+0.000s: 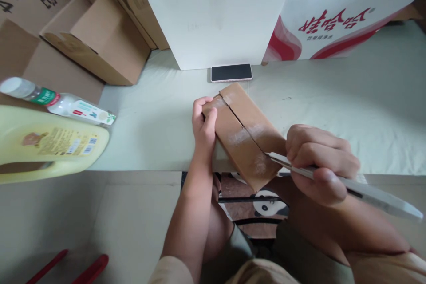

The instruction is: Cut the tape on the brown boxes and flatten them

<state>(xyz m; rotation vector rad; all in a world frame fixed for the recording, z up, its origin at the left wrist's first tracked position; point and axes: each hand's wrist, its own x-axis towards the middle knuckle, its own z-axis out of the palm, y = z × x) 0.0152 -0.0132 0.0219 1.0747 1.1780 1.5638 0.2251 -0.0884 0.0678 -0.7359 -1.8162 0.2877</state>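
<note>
On the pale table edge (pixel 149 142), head view: one small brown cardboard box (pixel 244 135), taped along its centre seam, lying tilted and partly overhanging the near edge. Left hand (pixel 203 125): closed on the box's left end, thumb on top. Right hand (pixel 319 162): clamped around a grey utility knife (pixel 366 193), its tip touching the seam near the box's near end. Behind the box: one black phone (pixel 231 72), face up, just before a white carton (pixel 216 17). Right rear: a red-and-white printed carton (pixel 336 17). Left: folded cardboard boxes (pixel 100 40), a clear water bottle (pixel 60 102) lying flat, a yellow jug (pixel 46 142) beside it.
</note>
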